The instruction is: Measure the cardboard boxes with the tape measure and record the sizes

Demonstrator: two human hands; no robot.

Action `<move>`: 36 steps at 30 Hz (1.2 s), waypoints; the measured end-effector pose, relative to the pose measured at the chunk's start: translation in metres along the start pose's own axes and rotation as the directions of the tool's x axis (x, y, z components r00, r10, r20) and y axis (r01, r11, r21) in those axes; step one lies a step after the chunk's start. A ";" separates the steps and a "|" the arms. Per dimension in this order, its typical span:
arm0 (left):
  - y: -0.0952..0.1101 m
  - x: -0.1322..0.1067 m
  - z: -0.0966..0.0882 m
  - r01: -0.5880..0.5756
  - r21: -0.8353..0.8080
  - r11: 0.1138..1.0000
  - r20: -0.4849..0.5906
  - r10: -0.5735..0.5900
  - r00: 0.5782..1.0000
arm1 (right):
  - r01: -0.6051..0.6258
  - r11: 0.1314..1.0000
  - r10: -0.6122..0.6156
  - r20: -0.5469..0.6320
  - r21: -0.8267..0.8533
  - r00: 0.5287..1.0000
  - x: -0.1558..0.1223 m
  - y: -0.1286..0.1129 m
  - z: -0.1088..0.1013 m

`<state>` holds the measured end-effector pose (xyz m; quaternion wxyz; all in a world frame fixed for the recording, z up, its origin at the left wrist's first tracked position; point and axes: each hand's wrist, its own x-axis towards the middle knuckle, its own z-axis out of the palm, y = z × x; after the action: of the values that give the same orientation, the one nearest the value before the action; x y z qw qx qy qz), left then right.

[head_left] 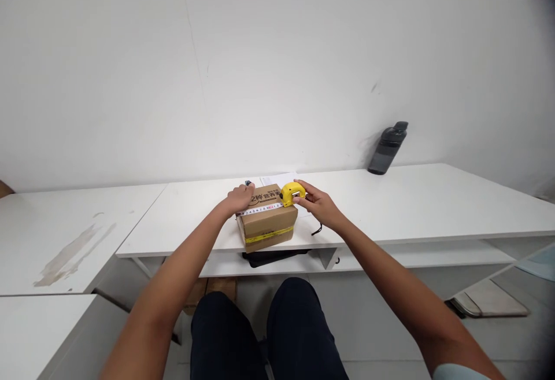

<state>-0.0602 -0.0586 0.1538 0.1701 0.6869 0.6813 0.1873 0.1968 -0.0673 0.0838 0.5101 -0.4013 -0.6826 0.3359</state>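
Observation:
A small brown cardboard box with a yellow tape band sits near the front edge of the white desk. A yellow tape measure rests at the box's top right corner, held by my right hand, fingers closed round its case. Its white blade stretches left across the box top. My left hand pinches the blade's end down at the box's top left corner. The tape measure's black wrist cord hangs below my right wrist.
A dark water bottle leans against the wall at the back right of the desk. A white paper lies behind the box. A second, scuffed desk stands to the left. A dark item lies on the shelf below.

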 end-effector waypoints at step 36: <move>0.001 -0.001 0.026 -0.017 0.164 0.986 0.025 0.013 1.000 | -0.046 0.991 0.040 -0.050 -0.126 0.998 0.000 0.020 -0.028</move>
<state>-0.0468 -0.0587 0.1310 0.1197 0.7059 0.6872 0.1234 0.2283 -0.0564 0.0735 0.4921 -0.4552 -0.6816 0.2933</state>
